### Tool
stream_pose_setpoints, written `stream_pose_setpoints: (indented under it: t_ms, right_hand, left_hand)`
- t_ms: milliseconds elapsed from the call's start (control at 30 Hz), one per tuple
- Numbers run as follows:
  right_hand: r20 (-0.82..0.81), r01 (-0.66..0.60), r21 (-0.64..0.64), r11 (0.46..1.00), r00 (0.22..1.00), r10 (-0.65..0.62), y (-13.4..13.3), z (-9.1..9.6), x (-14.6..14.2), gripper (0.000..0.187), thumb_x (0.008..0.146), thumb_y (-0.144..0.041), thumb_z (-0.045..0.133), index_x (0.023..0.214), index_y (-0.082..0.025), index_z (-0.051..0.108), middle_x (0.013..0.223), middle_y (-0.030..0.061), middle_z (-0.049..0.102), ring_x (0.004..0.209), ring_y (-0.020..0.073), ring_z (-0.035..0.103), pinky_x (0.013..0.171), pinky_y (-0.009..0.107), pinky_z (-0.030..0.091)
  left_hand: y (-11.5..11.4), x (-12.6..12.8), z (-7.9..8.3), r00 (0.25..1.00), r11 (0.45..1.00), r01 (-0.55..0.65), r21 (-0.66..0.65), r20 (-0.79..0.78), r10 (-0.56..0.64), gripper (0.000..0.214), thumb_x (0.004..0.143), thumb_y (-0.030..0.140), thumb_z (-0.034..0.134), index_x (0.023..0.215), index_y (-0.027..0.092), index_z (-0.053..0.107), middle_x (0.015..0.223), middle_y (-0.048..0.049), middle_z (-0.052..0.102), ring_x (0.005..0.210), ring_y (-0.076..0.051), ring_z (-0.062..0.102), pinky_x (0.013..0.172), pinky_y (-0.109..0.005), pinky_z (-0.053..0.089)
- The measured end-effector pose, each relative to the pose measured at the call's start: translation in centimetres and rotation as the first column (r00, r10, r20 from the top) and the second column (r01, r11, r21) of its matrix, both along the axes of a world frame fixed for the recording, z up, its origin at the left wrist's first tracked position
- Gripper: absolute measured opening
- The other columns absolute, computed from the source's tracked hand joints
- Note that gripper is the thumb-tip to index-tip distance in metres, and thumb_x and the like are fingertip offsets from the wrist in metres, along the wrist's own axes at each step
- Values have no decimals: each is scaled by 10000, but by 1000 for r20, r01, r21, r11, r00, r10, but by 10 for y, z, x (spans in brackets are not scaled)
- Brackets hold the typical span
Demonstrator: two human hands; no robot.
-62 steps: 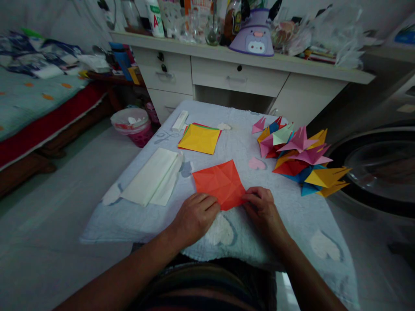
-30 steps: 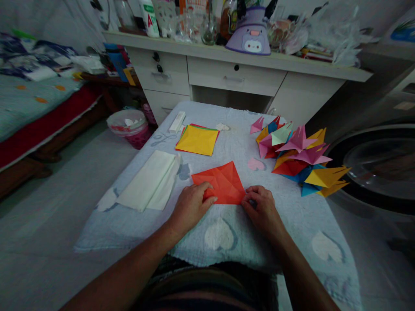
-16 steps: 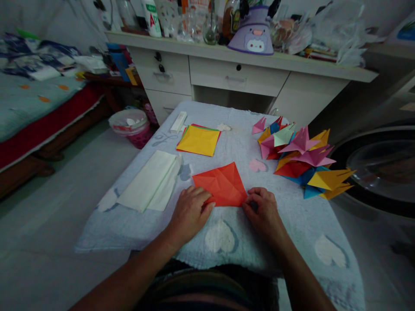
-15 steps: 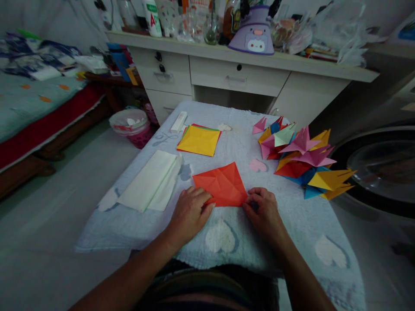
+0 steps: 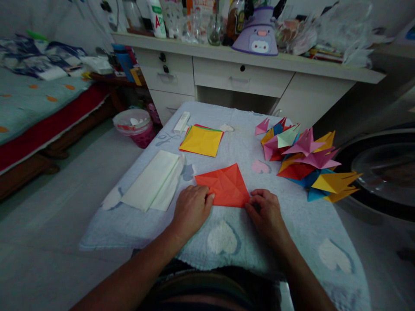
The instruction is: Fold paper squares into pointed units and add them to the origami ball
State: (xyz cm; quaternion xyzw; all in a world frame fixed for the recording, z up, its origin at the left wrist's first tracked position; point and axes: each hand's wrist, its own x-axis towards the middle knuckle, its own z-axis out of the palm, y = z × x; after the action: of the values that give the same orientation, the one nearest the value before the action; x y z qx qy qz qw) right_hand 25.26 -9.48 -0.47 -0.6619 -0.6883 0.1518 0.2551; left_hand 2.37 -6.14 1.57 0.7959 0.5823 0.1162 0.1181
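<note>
A creased red-orange sheet of origami paper (image 5: 227, 185) lies on the cloth-covered table in front of me. My left hand (image 5: 193, 206) grips its lower left edge, thumb below and fingers curled over the top. At the lower right corner, my right hand (image 5: 265, 209) pinches the paper between thumb and index finger. Beyond it rests a stack of square paper (image 5: 201, 141), yellow on top with red and green edges showing. On the right sits a cluster of folded paper pieces (image 5: 306, 160) in pink, yellow, red, blue and pale green.
A folded whitish paper (image 5: 152, 181) lies left of my left hand, with a small white box (image 5: 182, 122) farther back. Behind the table stands a white cabinet (image 5: 240, 77) crowded with bottles and bags. A pink bin (image 5: 142, 137) is on the floor at left.
My left fingers have shifted slightly along the red-orange paper's edge. The whole view has moved a little; the right hand keeps its pinch at the corner.
</note>
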Motion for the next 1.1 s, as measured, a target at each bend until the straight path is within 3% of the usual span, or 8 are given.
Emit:
stream_pose_setpoints:
  t_ms: [367, 800, 1100]
  right_hand:
    - [-12, 14, 13, 1000, 1000, -14, 1, -2, 0, 104, 806, -226, 618, 714, -198, 656, 1033, 102, 619, 969, 277, 540, 880, 464, 423]
    - [5, 2, 20, 1000, 1000, -2, 1, -3, 1, 121, 820, -238, 598, 710, -206, 636, 1032, 97, 620, 967, 267, 545, 890, 465, 420]
    - [4, 19, -4, 1000, 1000, -19, 1, -1, 0, 112, 814, -250, 605, 721, -205, 650, 1050, 100, 617, 992, 271, 540, 902, 458, 420]
  left_hand:
    - [5, 3, -2, 996, 998, -33, 54, -83, 38, 183, 915, 282, 521, 830, 167, 636, 898, -88, 621, 883, -243, 579, 826, -384, 449]
    - [5, 3, -8, 996, 996, -56, 70, -63, 61, 152, 892, 284, 553, 782, 186, 588, 883, -73, 589, 870, -241, 565, 815, -391, 464]
    - [2, 4, -11, 996, 978, -84, 191, 41, 77, 136, 845, 231, 629, 941, 174, 550, 943, -64, 582, 917, -246, 532, 835, -395, 461]
